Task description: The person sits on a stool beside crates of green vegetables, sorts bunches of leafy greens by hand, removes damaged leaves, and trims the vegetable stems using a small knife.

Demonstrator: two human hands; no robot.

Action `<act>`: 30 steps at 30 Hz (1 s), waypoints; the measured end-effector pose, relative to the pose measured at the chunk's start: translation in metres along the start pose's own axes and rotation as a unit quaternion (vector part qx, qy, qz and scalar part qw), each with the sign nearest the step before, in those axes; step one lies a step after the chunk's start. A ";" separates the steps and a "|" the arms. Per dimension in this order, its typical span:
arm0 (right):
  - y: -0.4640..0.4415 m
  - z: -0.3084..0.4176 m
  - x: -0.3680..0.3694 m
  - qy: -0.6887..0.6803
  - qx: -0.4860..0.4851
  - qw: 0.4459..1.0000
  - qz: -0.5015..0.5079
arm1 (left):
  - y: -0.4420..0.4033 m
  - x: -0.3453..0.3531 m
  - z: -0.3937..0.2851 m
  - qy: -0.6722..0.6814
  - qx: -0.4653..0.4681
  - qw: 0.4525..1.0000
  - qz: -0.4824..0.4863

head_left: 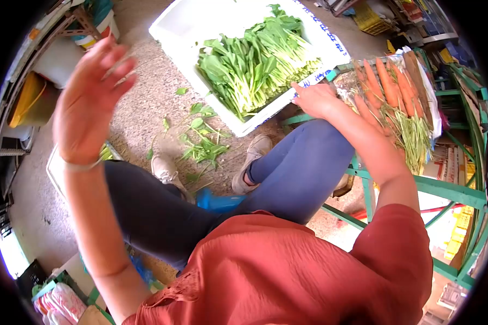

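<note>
Nearest me, the left hand is raised, fingers loosely half open around nothing; the right hand has its forefinger out at the box's near right edge, though whether it grips I can't tell. The greens lie heaped inside along that same edge, so a careless hard press there could tip the box and spill them.
</note>
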State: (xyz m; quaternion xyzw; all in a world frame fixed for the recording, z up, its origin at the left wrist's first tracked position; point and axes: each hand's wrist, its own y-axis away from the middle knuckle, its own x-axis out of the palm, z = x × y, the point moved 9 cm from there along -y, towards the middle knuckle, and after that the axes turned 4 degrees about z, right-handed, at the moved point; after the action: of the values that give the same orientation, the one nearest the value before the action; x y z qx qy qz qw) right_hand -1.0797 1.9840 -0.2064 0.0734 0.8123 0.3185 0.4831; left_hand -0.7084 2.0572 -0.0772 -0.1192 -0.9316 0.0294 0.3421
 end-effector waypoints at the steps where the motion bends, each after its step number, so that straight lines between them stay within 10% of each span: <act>1: -0.007 -0.001 0.006 0.021 0.005 1.000 0.001 | -0.011 -0.001 0.017 0.025 -0.023 0.999 -0.010; 11: -0.010 0.018 -0.017 0.069 0.067 0.995 0.014 | -0.028 -0.049 0.134 0.085 -0.148 0.946 -0.277; 12: 0.012 0.042 -0.052 0.029 0.012 0.990 -0.137 | -0.032 -0.052 0.134 0.088 -0.133 0.946 -0.283; 15: 0.070 0.130 -0.132 -0.405 -0.281 0.805 -0.330 | -0.042 -0.058 0.140 0.095 -0.126 0.951 -0.267; 21: 0.078 0.181 -0.155 -0.578 -0.324 0.615 -0.428 | -0.047 -0.064 0.139 0.037 -0.105 0.956 -0.270; 30: 0.065 0.188 -0.132 -0.599 -0.244 0.628 -0.433 | -0.047 -0.098 0.149 -0.108 -0.113 0.953 -0.260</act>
State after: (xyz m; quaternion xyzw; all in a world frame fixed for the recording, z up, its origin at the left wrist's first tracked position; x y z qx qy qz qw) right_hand -0.8668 2.0629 -0.1328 -0.2324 0.1744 0.1447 0.9459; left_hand -0.7420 1.9919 -0.2462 0.0934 -0.9589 -0.1531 0.2200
